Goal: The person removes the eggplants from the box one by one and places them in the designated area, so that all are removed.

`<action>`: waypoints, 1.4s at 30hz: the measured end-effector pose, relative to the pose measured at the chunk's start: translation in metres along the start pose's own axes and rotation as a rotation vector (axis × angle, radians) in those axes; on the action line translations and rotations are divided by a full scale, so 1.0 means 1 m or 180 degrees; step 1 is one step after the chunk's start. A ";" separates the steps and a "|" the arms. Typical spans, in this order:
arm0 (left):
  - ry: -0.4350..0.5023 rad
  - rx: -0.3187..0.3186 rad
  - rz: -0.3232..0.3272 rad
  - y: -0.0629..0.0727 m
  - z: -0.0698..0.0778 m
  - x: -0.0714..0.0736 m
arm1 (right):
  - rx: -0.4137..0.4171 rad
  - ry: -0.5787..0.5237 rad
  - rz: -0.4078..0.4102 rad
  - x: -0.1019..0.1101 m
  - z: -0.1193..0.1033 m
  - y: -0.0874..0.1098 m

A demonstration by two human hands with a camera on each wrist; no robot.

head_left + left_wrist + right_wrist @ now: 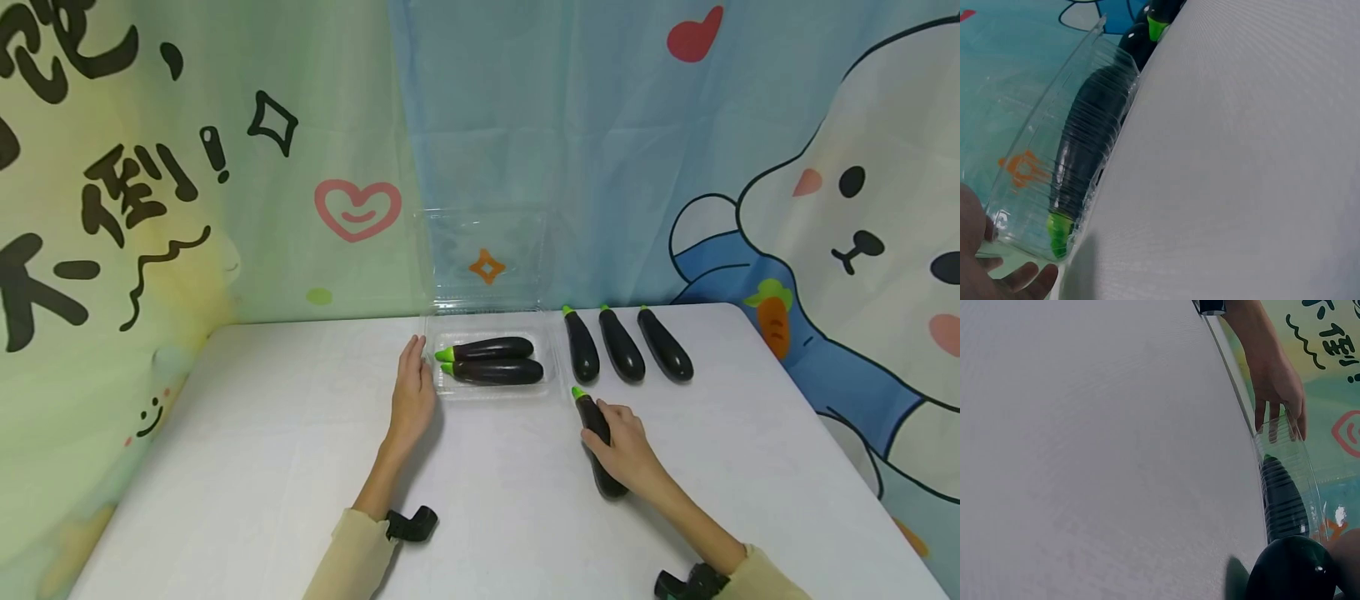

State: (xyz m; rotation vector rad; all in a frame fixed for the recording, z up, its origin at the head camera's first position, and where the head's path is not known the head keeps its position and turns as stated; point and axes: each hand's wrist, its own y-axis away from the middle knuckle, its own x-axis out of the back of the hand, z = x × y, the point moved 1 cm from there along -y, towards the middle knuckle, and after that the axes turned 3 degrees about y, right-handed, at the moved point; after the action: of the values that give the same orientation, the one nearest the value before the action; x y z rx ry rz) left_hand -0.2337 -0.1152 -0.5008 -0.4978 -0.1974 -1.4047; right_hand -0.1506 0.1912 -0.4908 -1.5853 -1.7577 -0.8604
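A clear plastic clamshell box (551,385) lies with its lid raised at the back of the table. Two dark eggplants with green stems, the nearer one (498,372) and the farther one (495,348), lie side by side inside, stems to the left. My left hand (411,400) rests along the box's left edge, its fingers fairly straight. In the left wrist view those fingers (1036,282) are at the box's end. With my right hand (626,442) I grip another eggplant (595,419) around its middle, right of the box's front corner, its stem pointing away from me.
Three more eggplants stand in a row right of the box: a left one (582,346), a middle one (622,344) and a right one (666,343). The table (300,467) has a white cover. A printed curtain (600,167) hangs behind its far edge.
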 end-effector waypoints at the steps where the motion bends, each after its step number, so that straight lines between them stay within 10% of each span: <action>1: 0.0003 0.0001 -0.0001 0.000 0.000 0.000 | -0.0012 0.0002 -0.0001 0.000 0.000 0.000; 42: 0.0013 0.0029 -0.0022 0.001 -0.001 0.000 | -0.0042 0.0041 0.0065 0.001 -0.002 -0.003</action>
State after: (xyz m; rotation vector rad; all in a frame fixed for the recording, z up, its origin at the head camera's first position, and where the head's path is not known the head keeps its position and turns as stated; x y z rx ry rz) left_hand -0.2332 -0.1153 -0.5016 -0.4870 -0.2025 -1.4109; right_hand -0.1541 0.1898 -0.4893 -1.6000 -1.7273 -0.8724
